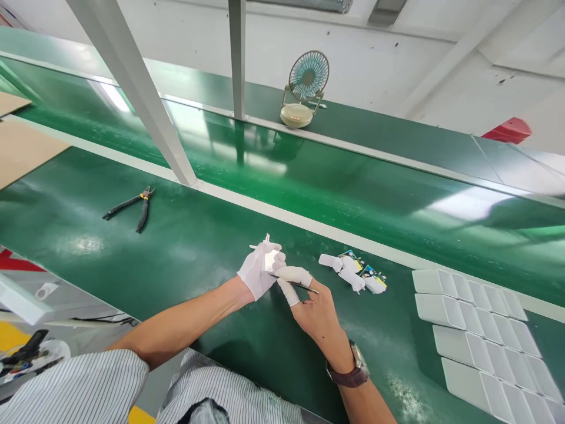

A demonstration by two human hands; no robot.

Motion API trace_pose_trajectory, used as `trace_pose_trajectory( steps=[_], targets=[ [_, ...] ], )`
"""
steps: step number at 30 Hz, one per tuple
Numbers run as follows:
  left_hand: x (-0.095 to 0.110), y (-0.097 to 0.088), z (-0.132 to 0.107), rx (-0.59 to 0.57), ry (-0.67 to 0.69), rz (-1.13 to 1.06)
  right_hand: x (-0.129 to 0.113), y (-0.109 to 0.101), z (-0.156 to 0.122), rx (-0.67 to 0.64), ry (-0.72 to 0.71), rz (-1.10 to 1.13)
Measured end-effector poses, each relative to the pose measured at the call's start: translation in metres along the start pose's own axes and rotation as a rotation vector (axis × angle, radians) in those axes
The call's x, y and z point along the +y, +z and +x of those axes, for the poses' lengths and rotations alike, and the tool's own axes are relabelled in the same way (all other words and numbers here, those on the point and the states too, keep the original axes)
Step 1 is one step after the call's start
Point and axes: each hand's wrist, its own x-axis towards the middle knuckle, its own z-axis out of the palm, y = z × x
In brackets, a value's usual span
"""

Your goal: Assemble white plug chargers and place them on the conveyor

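Note:
My left hand (258,275), in a white glove, is closed around a small white piece (271,260) with a bright, shiny face. Thin white prongs (266,238) stick out past its fingers. My right hand (314,311) has white covers on the thumb and forefinger and grips a thin dark tool (305,288), like tweezers or a slim pick. The tool's tip meets the lower edge of the white piece; its exact kind is hard to make out. To the right lie several white pieces (352,279) with colourful printed parts (368,272).
Rows of white plastic housings (450,312) stand at the right of the green table (198,235). Black-handled pliers (143,203) lie at the left, near brown board (30,147). Beyond a pale rail (282,211) run a green belt (353,188), grey posts (238,59) and a small fan (304,88).

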Motion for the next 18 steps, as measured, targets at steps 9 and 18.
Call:
trace_pose_trajectory(
  steps=[9, 18],
  targets=[
    [0.014, 0.019, -0.016, -0.050, 0.010, -0.087, 0.008, -0.020, 0.005, 0.333, -0.043, 0.112],
    [0.021, 0.015, -0.019, -0.006, 0.208, 0.013, 0.023, -0.005, 0.001, 0.468, -0.024, 0.028]
  ],
)
